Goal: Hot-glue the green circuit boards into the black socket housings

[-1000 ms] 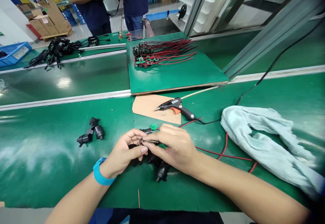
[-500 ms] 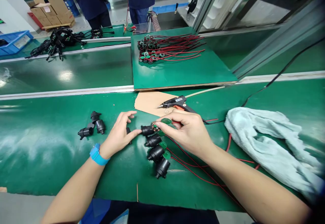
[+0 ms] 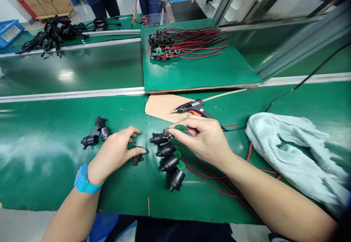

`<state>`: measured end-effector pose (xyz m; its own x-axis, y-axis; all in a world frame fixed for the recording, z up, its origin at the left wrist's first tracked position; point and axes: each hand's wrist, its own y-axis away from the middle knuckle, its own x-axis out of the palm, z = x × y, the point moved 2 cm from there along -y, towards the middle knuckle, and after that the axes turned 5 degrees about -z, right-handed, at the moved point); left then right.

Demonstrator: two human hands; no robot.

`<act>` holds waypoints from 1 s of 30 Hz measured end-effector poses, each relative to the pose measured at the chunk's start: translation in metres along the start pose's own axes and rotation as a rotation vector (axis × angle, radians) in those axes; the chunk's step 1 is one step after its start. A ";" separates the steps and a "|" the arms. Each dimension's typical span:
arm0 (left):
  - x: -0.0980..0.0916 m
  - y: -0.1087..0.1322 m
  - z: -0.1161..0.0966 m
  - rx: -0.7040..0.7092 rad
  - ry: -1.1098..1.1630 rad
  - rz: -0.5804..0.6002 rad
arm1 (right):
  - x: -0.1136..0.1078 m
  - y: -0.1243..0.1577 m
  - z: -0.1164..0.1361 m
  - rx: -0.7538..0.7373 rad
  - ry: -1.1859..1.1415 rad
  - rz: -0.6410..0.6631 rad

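My right hand (image 3: 204, 139) pinches a small green round circuit board (image 3: 180, 128) with red wires, held against the end of a black plastic housing (image 3: 158, 138) on the green bench. Three more black housings (image 3: 169, 163) with green boards lie in a row just below it, their red wires (image 3: 208, 181) trailing right under my forearm. My left hand (image 3: 113, 153), with a blue wristband, rests on the bench with its thumb and fingers touching a loose black part (image 3: 137, 157); its fingers are curled loosely over it.
A few black housings (image 3: 95, 134) lie to the left. A black glue gun (image 3: 193, 108) rests on brown cardboard (image 3: 161, 106) behind my hands. A pale cloth (image 3: 290, 150) lies right. A green board carries wired circuit boards (image 3: 181, 46). Two people stand at the far side.
My left hand drew back to the left, away from the row of housings, and came down on a loose black part. My right hand stays pinched at the top housing.
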<state>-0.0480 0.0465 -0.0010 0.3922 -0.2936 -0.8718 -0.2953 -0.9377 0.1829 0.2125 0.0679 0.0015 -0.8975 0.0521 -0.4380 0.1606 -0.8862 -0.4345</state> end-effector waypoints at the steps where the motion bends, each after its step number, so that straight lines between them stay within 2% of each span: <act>1: -0.003 0.002 -0.001 -0.003 -0.051 -0.012 | 0.000 0.000 0.000 0.005 -0.002 0.002; 3: -0.008 0.006 -0.004 -0.016 -0.164 0.000 | 0.001 0.001 0.000 0.015 -0.008 0.010; 6: -0.009 0.010 -0.008 -0.009 -0.255 0.111 | 0.002 0.001 0.001 0.016 -0.018 0.015; 8: -0.005 0.011 -0.011 0.037 -0.245 0.201 | 0.002 0.002 0.002 0.010 -0.022 0.017; 10: -0.002 0.009 -0.012 0.105 -0.164 0.233 | 0.001 0.002 0.004 0.009 -0.027 0.020; 14: -0.003 0.002 -0.011 0.194 0.201 0.095 | -0.004 0.001 0.011 0.043 -0.054 0.023; 18: 0.005 0.000 -0.013 0.183 0.502 -0.089 | -0.008 0.002 0.017 0.106 -0.085 0.032; 20: 0.013 0.003 -0.019 0.183 0.517 -0.136 | -0.007 0.003 0.018 0.127 -0.107 0.046; 25: 0.023 0.008 -0.036 0.271 0.349 -0.119 | -0.007 0.003 0.020 0.145 -0.156 0.053; 30: 0.027 0.004 -0.039 0.374 0.318 -0.146 | -0.007 0.003 0.023 0.186 -0.212 0.030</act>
<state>-0.0046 0.0272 -0.0064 0.6815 -0.2610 -0.6837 -0.4860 -0.8599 -0.1562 0.2099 0.0547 0.0216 -0.9625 -0.0559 -0.2654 0.1282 -0.9561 -0.2637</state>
